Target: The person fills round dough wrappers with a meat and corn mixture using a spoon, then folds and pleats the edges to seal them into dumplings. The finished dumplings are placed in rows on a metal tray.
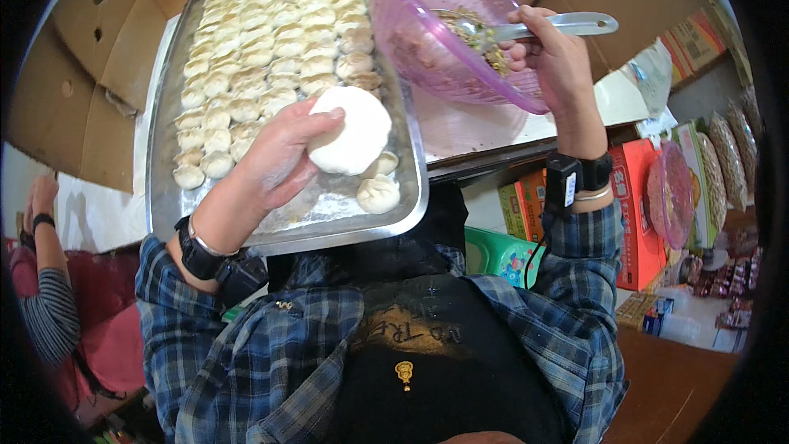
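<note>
In my left hand point(279, 148) lies a round white dumpling wrapper point(352, 130), the thumb pressed on its edge. It is held above a metal tray point(415, 189) filled with rows of folded dumplings point(279, 41). A few dumplings lie near the tray's close right corner, one point(378, 195) apart from the rows on the floured metal. My right hand point(546, 57) grips the handle of a spoon point(567, 26), its bowl down in the chopped filling point(468, 29). The filling sits in a pink translucent plastic bowl point(526, 101) right of the tray.
Cardboard box walls point(115, 57) rise behind and left of the tray. On the right stand a red box point(637, 214), a pink lidded container point(670, 195) and bagged goods point(723, 148). A green plastic stool point(501, 255) is below the table. Another person's arm point(49, 271) shows at the far left.
</note>
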`<state>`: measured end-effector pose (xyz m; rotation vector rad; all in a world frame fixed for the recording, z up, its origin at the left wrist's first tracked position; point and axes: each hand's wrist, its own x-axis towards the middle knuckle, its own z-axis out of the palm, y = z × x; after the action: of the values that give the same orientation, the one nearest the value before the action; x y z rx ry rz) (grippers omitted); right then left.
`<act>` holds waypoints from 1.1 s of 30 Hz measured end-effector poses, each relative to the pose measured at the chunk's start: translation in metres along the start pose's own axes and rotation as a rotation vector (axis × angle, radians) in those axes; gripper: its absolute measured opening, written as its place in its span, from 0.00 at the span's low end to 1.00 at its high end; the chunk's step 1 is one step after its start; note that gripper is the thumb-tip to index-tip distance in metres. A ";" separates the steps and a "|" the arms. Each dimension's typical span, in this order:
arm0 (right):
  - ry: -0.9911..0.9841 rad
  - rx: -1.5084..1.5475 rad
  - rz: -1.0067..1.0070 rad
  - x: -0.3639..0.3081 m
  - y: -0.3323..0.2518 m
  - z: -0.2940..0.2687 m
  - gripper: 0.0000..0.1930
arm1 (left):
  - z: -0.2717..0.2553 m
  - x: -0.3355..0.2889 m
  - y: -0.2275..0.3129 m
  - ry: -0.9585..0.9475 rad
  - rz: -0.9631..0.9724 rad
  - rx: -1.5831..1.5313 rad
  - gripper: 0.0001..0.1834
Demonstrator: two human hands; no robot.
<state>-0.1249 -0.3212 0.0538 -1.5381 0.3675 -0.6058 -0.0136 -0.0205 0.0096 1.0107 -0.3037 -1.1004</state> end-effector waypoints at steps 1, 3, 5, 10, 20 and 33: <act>-0.008 0.003 -0.013 0.000 0.000 -0.001 0.13 | 0.000 0.000 0.000 -0.005 0.019 -0.029 0.19; -0.018 0.034 -0.020 0.002 0.000 -0.003 0.13 | 0.000 0.000 0.002 0.004 0.033 -0.035 0.19; 0.018 0.083 -0.004 0.004 -0.001 -0.006 0.13 | 0.000 0.000 0.003 0.014 0.042 -0.059 0.19; 0.069 0.157 -0.030 0.008 -0.006 -0.013 0.13 | -0.001 0.001 0.002 -0.002 0.053 -0.113 0.24; 0.167 0.124 -0.113 0.011 -0.002 -0.016 0.13 | 0.004 0.001 0.004 -0.026 0.065 -0.135 0.29; -0.057 0.111 -0.215 -0.039 -0.057 0.004 0.15 | -0.002 0.001 0.003 -0.258 0.174 -0.239 0.40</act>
<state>-0.1615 -0.2917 0.1042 -1.4953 0.1234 -0.7361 -0.0102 -0.0200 0.0112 0.6194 -0.4480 -1.0799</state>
